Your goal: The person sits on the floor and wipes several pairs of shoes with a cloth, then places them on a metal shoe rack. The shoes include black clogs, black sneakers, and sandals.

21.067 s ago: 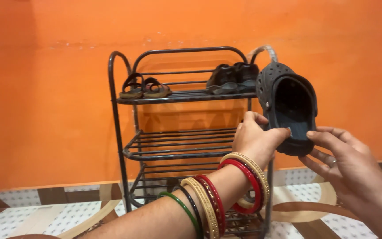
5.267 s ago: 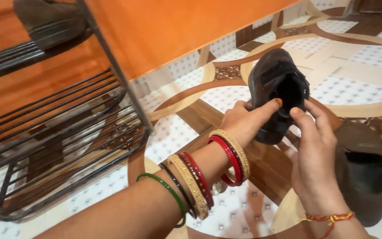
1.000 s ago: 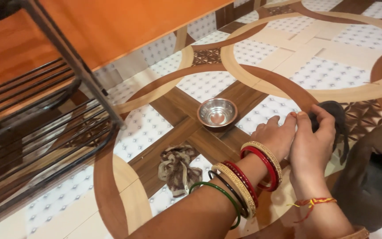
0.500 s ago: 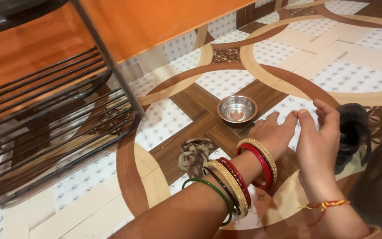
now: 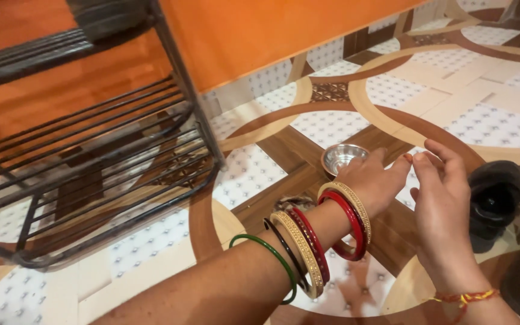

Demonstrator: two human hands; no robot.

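Patterned floor tiles [image 5: 501,78] meet an orange wall. Left of both hands stands a metal rack [image 5: 91,174]. Beside the loosely spread, empty right hand [image 5: 446,198] lies a black shoe [image 5: 498,201]. Beyond the empty left hand [image 5: 374,180] sits a steel bowl [image 5: 343,157].

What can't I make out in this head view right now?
- Steel bowl: near side hidden by the left hand.
- Patterned cloth: mostly behind the left wrist.
- Black shoe: partly hidden by the right hand.
- Shoe rack: cut off by the frame edge.
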